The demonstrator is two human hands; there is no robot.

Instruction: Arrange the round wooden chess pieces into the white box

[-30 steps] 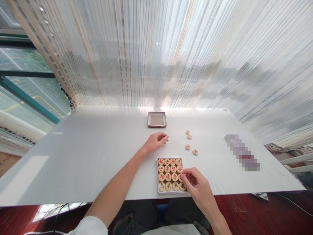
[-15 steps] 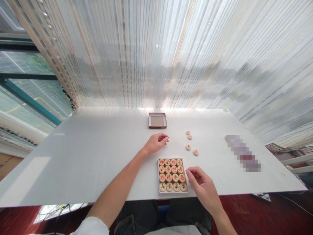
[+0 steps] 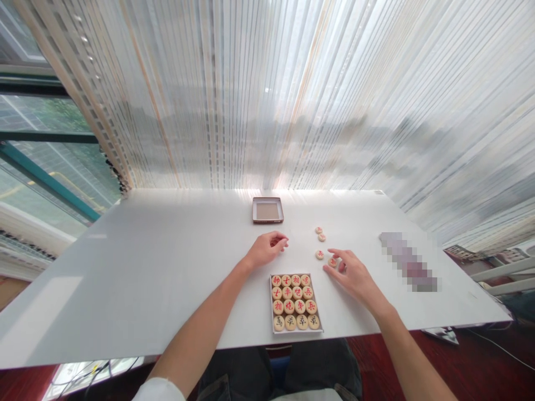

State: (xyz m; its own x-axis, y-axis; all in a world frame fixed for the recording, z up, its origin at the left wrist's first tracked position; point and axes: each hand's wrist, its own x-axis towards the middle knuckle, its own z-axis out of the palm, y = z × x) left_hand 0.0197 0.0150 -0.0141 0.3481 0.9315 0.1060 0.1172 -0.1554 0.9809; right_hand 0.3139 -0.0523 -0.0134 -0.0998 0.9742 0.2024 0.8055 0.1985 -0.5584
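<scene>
My right hand (image 3: 351,275) reaches over the table with thumb and fingers apart, on either side of a round xiangqi piece (image 3: 332,262) marked in red. Whether the fingertips touch that piece, I cannot tell. Three more red-marked pieces lie loose close by: a single xiangqi piece (image 3: 320,254) and, behind it, a touching pair (image 3: 321,237). My left hand (image 3: 267,248) rests in the middle with its fingers curled closed; whatever may be inside is hidden. Nearest me stands a shallow square box (image 3: 271,306) filled with rows of pieces, red-marked except for the black-marked front row.
Toward the back of the white table (image 3: 159,267) lies a shallow box lid (image 3: 267,210), inside up. A blurred-out long object (image 3: 409,262) is on the right. Beyond the back edge hangs a striped sheer curtain (image 3: 251,100).
My right hand has moved forward from beside the box to the nearest loose piece, and its fingers have opened around it. My left hand has stayed almost where it was.
</scene>
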